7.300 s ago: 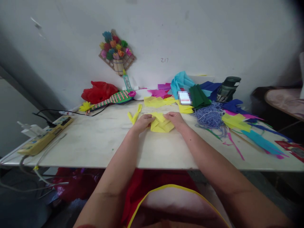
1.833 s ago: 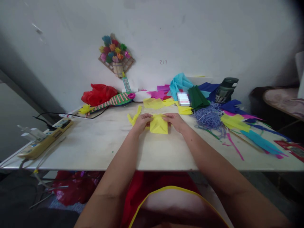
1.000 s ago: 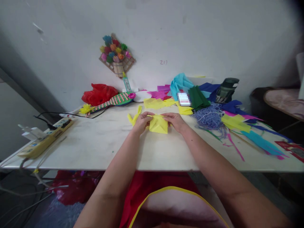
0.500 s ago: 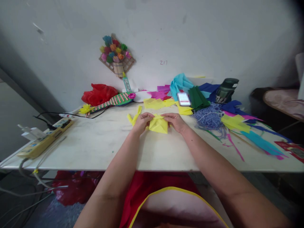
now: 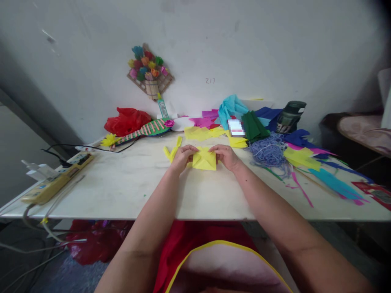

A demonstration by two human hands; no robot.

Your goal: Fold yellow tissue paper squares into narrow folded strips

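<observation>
A folded yellow paper [image 5: 204, 161] lies on the white table [image 5: 128, 183] in front of me. My left hand [image 5: 182, 156] pinches its left edge with curled fingers. My right hand [image 5: 226, 156] grips its right edge the same way. Both hands rest on the table top. A loose yellow paper strip [image 5: 172, 149] lies just left of my left hand.
Coloured paper scraps [image 5: 302, 158], purple yarn [image 5: 269, 149], a green paper bundle [image 5: 254, 125] and a dark bottle [image 5: 290, 116] crowd the right. A red bag [image 5: 126, 120] and striped craft piece [image 5: 143, 129] sit at the back left. A power strip [image 5: 55, 179] lies at the left edge.
The yellow paper has gone from a loose spread sheet to a smaller folded shape. Both hands keep hold of it and shift only slightly.
</observation>
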